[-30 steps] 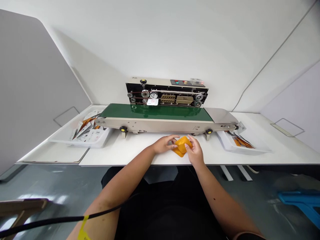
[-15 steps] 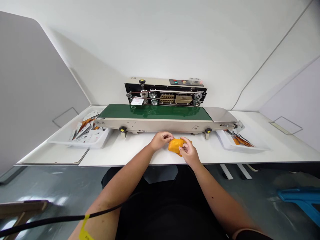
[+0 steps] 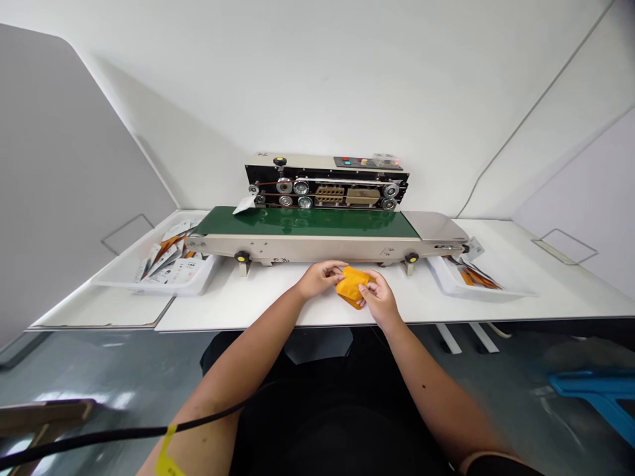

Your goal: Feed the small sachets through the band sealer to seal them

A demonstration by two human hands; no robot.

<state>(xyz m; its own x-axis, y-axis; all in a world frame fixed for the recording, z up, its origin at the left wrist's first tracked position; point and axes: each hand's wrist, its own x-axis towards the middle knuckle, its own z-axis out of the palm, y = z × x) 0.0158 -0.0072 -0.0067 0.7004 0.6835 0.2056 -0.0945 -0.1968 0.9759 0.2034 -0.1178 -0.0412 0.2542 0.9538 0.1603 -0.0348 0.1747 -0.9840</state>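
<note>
An orange pouch [image 3: 353, 284] is held between my two hands above the white table's front edge. The fingers of my left hand [image 3: 321, 277] pinch its upper left corner. My right hand [image 3: 381, 299] grips the pouch's right side, thumb across its front. Behind them stands a band sealing machine [image 3: 327, 188] with a green conveyor belt [image 3: 307, 223]. At the left end of its sealing head a small white packet [image 3: 245, 204] leans out over the belt, tilted.
A white plastic tray [image 3: 203, 281] of pouches stands at the left, under the belt's end. Another tray [image 3: 489, 295] with pouches sits at the right. A black cable [image 3: 119, 434] crosses my left arm; a blue stool [image 3: 590, 390] is at lower right.
The white packet has travelled left along the sealing head and now tilts at its left end. The orange pouch has been turned slightly between my hands, which stay in nearly the same place.
</note>
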